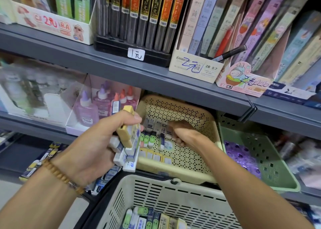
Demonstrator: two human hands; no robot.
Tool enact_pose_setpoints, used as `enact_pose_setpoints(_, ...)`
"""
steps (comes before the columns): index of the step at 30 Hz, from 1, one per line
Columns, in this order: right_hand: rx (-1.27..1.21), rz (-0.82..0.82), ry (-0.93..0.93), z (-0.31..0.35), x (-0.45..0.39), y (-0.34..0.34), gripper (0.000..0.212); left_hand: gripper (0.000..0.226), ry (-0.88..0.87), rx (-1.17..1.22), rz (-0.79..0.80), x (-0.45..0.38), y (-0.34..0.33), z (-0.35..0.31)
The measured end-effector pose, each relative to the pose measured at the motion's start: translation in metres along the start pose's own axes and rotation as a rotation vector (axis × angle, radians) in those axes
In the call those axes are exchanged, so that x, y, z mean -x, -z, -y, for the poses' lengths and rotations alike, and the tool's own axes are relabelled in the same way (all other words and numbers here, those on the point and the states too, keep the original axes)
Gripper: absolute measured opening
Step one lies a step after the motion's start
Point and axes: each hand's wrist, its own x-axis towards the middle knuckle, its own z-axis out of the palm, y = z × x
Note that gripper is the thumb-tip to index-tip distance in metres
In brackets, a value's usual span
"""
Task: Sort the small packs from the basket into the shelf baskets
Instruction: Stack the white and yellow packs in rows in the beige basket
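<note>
My left hand [97, 142] grips a stack of small eraser packs [127, 142], yellow and white-blue, held in front of the cream shelf basket [199, 121]. My right hand [184, 133] reaches inside that cream basket with its fingers curled over the rows of small packs [156, 135] lying there; what the fingers hold is hidden. Below, the slotted carry basket [156, 194] holds several more small packs [151, 219]. A green shelf basket [271, 161] with purple packs stands to the right.
Glue bottles [97, 105] in a clear box stand left of the cream basket. The grey shelf edge [156, 76] overhangs it, bearing boxes of pencil leads. Blue-yellow packs [43, 161] lie on the lower shelf at left.
</note>
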Motion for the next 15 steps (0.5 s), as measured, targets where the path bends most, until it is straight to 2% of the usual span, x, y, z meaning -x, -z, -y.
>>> enact_pose_setpoints(2, -0.098, 0.051, -0.043, -0.009, 0.008, 0.008, 0.037, 0.044, 0.006, -0.008, -0.004, 0.0, 0.0, 0.0)
enact_pose_setpoints(6, 0.124, 0.156, 0.005, -0.025, 0.026, 0.016, 0.014, 0.049, 0.018, -0.026, -0.012, 0.002, -0.002, 0.001)
enact_pose_setpoints(9, 0.146, 0.18, 0.021, -0.031, 0.031, 0.014, 0.008, 0.047, 0.008, -0.039, 0.002, 0.003, -0.006, 0.001)
enact_pose_setpoints(13, 0.287, 0.124, 0.036, -0.031, 0.033, 0.015, 0.007, 0.04, 0.007, -0.034, 0.01, 0.005, -0.009, 0.003)
enact_pose_setpoints(15, 0.261, 0.149, 0.002, -0.031, 0.032, 0.016, 0.004, 0.041, 0.012, -0.045, 0.014, 0.004, -0.008, 0.003)
